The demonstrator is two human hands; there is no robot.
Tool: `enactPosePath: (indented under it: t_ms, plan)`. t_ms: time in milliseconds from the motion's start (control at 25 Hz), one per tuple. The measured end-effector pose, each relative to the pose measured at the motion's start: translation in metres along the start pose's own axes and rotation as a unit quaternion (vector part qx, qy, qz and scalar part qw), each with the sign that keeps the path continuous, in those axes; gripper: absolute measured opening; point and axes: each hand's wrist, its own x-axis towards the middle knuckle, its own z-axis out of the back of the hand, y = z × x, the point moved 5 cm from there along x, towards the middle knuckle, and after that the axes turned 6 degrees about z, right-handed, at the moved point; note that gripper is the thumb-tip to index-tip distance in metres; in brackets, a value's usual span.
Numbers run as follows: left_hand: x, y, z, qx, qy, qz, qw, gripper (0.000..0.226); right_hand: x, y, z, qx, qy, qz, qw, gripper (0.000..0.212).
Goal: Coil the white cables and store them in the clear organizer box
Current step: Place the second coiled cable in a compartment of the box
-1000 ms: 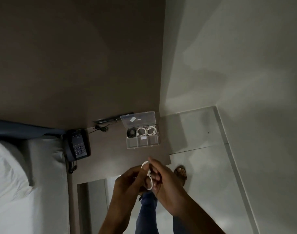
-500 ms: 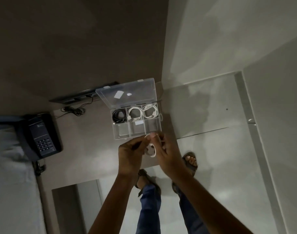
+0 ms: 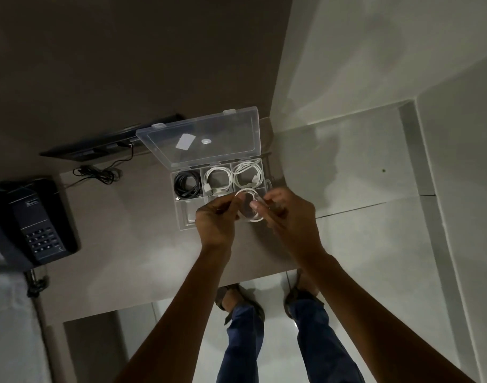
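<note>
Coil in hand: a white cable [image 3: 249,204], wound into a small loop, is held above the front row of the box, over its right-hand end; it does not look set down yet.
Left hand [image 3: 216,221]: fingers pinched on the loop's left side.
Right hand [image 3: 288,217]: fingers pinched on the loop's right side, so both hands are close together with the loop between them.
Box [image 3: 181,217]: clear, lid [image 3: 201,140] tipped open at the back, standing on the worktop [image 3: 142,250].
Back row: black coil [image 3: 186,183] at left, white coil [image 3: 218,178] in the middle, another white coil [image 3: 248,175] at right.
Front row: mostly hidden by the hands; the left compartment looks empty.
Done: two white cables stored, a third coiled.
Left: by my reading, lower this coil into a front compartment and let go; no other loose white cable is in view.
Nearby: a phone [image 3: 35,219] at the left, well apart from the box.
</note>
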Motion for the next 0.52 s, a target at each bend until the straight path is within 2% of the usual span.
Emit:
enactPosePath:
  t_ms: [120,280,440,520]
  plan:
    - [0.009,0.006,-0.003,-0.029,0.002,-0.016,0.999,0.027,0.003,-0.012,-0.008,0.009,-0.052,-0.004,0.999,0.016]
    - [0.002,0.004,-0.004,0.098,-0.002,-0.107,0.989,0.021,-0.002,-0.022,-0.005,-0.04,-0.063,0.024,0.997,0.016]
    - [-0.014,-0.006,-0.016,0.282,0.013,-0.238,0.929,0.021,-0.013,-0.033,-0.008,-0.079,-0.055,0.011,0.995,0.017]
    - [-0.014,-0.008,-0.024,0.334,0.006,-0.279,0.9,0.02,-0.012,-0.037,-0.009,-0.087,-0.072,0.0,0.994,0.013]
